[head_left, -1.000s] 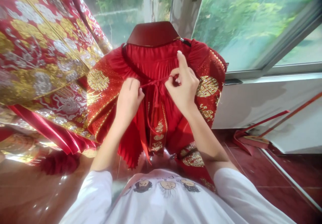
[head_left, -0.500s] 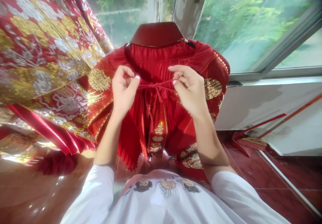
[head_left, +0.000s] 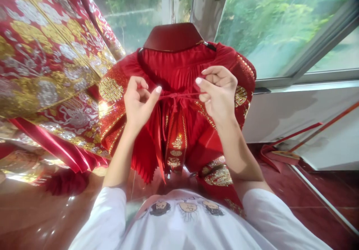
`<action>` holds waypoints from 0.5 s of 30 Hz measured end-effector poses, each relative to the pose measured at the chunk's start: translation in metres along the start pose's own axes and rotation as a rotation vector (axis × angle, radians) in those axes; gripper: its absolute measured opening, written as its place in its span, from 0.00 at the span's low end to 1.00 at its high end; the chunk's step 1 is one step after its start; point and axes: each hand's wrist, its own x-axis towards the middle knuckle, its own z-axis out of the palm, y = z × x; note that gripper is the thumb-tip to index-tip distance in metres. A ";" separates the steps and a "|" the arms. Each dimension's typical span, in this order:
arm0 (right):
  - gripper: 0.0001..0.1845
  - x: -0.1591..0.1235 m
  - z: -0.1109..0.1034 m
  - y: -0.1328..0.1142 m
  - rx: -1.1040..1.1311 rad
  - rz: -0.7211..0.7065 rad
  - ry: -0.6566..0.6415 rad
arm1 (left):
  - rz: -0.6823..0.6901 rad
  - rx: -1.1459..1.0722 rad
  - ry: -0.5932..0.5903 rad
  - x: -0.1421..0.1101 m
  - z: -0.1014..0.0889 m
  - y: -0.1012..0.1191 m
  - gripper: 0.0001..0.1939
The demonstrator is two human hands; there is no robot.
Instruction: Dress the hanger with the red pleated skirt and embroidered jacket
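A red pleated garment with gold embroidery point(head_left: 177, 130) hangs in front of me on a dark red broad-shouldered hanger point(head_left: 174, 36). Thin red cord point(head_left: 176, 95) is knotted at the garment's upper middle, and its strands stretch out to both sides. At the left strand, my left hand point(head_left: 140, 102) has curled fingers and a raised thumb; the cord runs in behind that thumb. My right hand point(head_left: 220, 93) grips the other strand in its curled fingers, thumb pointing inward. Short cord ends and red ribbons dangle below the knot.
A large red, gold and silver embroidered cloth point(head_left: 50, 55) hangs close on the left. Behind the hanger are glass windows point(head_left: 266, 36). A red dustpan with long handle point(head_left: 275, 154) lies by the wall at right, on red tiled floor point(head_left: 308, 190).
My right hand has moved outward to the right, drawing its cord strand longer, and its fingers have curled more. The knot looks tighter. My left hand has hardly moved.
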 end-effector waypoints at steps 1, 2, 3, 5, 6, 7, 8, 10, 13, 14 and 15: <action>0.12 0.000 -0.002 -0.001 0.006 0.010 0.012 | -0.008 -0.010 0.012 -0.001 -0.001 0.000 0.20; 0.12 -0.001 -0.004 -0.002 0.011 0.017 0.023 | -0.012 -0.017 0.027 -0.001 -0.001 -0.001 0.21; 0.12 -0.001 -0.006 -0.004 0.015 0.021 0.031 | -0.010 -0.018 0.047 -0.001 -0.001 -0.002 0.22; 0.12 -0.002 -0.011 -0.006 0.011 0.023 0.032 | 0.005 -0.013 0.086 0.000 -0.001 -0.007 0.23; 0.13 -0.002 -0.013 -0.006 0.003 0.021 0.028 | 0.015 -0.006 0.101 0.001 0.000 -0.010 0.24; 0.13 -0.003 -0.014 -0.006 -0.006 0.017 0.027 | 0.025 0.004 0.115 0.001 0.000 -0.013 0.24; 0.12 -0.003 -0.016 -0.005 -0.014 0.014 0.027 | 0.032 0.016 0.125 0.001 0.001 -0.015 0.24; 0.12 -0.003 -0.017 -0.003 -0.027 0.008 0.029 | 0.038 0.037 0.134 0.001 0.002 -0.019 0.25; 0.12 -0.002 -0.017 0.002 -0.057 0.007 0.018 | 0.046 0.041 0.140 0.004 0.003 -0.019 0.24; 0.13 -0.001 -0.017 0.004 -0.072 0.008 0.017 | 0.049 0.036 0.136 0.005 0.003 -0.019 0.24; 0.13 0.000 -0.016 0.005 -0.088 0.010 0.019 | 0.049 0.029 0.130 0.006 0.002 -0.019 0.23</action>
